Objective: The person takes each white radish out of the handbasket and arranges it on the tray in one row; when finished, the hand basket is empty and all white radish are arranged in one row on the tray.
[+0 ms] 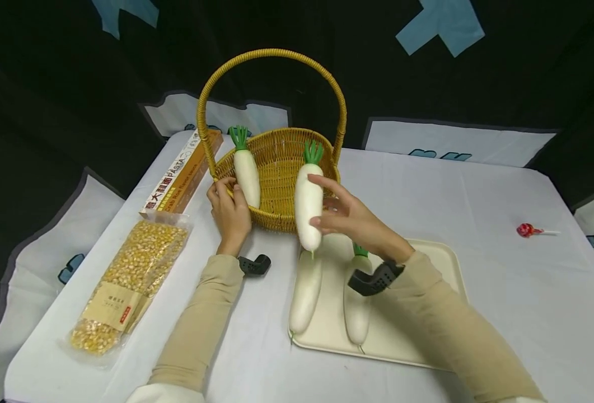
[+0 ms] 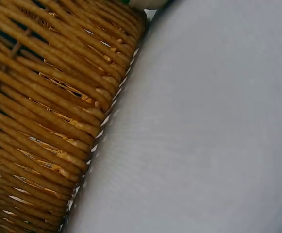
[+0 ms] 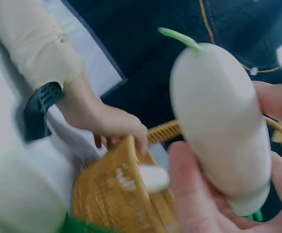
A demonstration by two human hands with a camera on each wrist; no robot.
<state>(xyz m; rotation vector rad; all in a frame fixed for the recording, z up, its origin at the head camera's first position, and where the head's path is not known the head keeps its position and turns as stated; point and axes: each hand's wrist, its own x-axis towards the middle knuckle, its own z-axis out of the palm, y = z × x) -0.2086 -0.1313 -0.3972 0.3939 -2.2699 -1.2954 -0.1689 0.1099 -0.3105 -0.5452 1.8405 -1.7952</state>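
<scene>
My right hand holds a white radish between thumb and fingers, its green top pointing away. The radish is over the near right rim of the yellow wicker basket. With curled fingers my left hand grips the basket's near left rim. Inside, another white radish leans on that rim, green leaves up. Two more radishes, one on the left and one under my right wrist, lie on the cream tray. Woven basket side fills the left wrist view's left part.
Left of the basket lies a pasta box, with a clear bag of corn kernels nearer me. A red lollipop is far right on the white tablecloth. The tall basket handle arches above the basket. Dark cloth hangs behind.
</scene>
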